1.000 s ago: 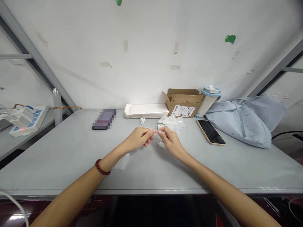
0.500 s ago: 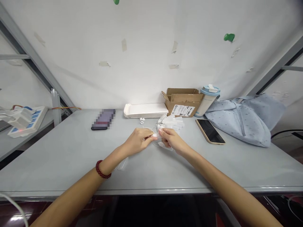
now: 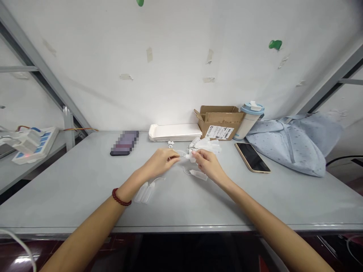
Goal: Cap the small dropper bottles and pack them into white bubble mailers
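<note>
My right hand (image 3: 209, 164) is closed on a small translucent squeeze bottle (image 3: 190, 155), mostly covered by its fingers. Facing it, my left hand (image 3: 160, 162) pinches thumb and fingertips together beside the bottle's tip. A thin pale strand shows near those fingertips, but what they grip is too small to make out. Just below the right hand lies another clear bottle (image 3: 199, 175) with a thin curved tip. Two more such bottles (image 3: 145, 192) rest by my left wrist. Behind the right hand is a pile of clear bottles (image 3: 208, 144).
Small white caps (image 3: 170, 144) sit before a long white box (image 3: 175, 132). At the back stand a cardboard box (image 3: 219, 124) and a lidded cup (image 3: 249, 119). A phone (image 3: 253, 158) and blue cloth bag (image 3: 289, 145) lie right, a dark pixelated phone-like object (image 3: 124, 143) left.
My hands have drawn slightly apart, the left one moving left and a little away from me. The bottle below the right hand and the two by my left wrist are now more exposed.
</note>
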A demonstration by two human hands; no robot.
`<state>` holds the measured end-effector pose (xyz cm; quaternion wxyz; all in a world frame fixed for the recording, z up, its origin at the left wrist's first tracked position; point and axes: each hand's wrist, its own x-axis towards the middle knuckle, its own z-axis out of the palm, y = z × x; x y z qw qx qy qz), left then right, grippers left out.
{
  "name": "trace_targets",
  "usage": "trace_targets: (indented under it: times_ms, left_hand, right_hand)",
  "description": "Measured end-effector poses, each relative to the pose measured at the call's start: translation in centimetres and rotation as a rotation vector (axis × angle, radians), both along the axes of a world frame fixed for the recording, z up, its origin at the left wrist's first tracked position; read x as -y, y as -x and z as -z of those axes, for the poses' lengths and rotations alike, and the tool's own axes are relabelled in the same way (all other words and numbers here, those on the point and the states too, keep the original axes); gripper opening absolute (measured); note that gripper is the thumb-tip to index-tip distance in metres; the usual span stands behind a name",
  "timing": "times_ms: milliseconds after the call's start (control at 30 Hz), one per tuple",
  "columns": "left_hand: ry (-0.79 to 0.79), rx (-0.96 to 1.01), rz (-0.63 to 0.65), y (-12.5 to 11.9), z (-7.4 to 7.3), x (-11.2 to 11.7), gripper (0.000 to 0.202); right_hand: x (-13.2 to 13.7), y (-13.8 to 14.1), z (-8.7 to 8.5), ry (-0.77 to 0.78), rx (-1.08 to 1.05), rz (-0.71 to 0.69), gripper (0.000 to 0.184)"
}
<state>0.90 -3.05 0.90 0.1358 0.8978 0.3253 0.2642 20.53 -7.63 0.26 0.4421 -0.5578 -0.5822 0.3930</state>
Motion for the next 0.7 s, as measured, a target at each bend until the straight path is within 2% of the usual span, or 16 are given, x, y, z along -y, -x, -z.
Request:
trace_targets:
  times_ms: [67, 133, 200, 300, 467, 700]
  left_hand:
    - [0.012, -0.038, -0.137, 1.0, -0.1, -1.1, 0.022]
    - [0.010, -0.078, -0.251, 1.9, 0.2, -2.1, 0.024]
    - [0.027, -0.111, -0.297, 2.5, 0.7, -2.8, 0.026]
    - [0.071, -0.125, -0.256, 2.7, 1.7, -3.2, 0.029]
    - [0.029, -0.141, -0.182, 2.0, 3.1, -3.9, 0.040]
    - [0.031, -0.144, -0.123, 1.5, 3.6, -5.8, 0.041]
  right_hand:
    - [-0.3, -0.4, 0.0, -0.129, 0.157, 0.069, 0.034]
    - [-0.5, -0.8, 0.1, -0.193, 0.271, 0.095, 0.033]
    - [-0.6, -1.0, 0.2, -0.239, 0.363, 0.107, 0.031]
    - [-0.6, -0.8, 0.5, -0.298, 0.529, 0.116, 0.030]
    - [0.0, 0.0, 1.0, -0.343, 0.835, 0.065, 0.029]
    - [0.4, 0.6, 1.4, -0.341, 1.094, 0.018, 0.023]
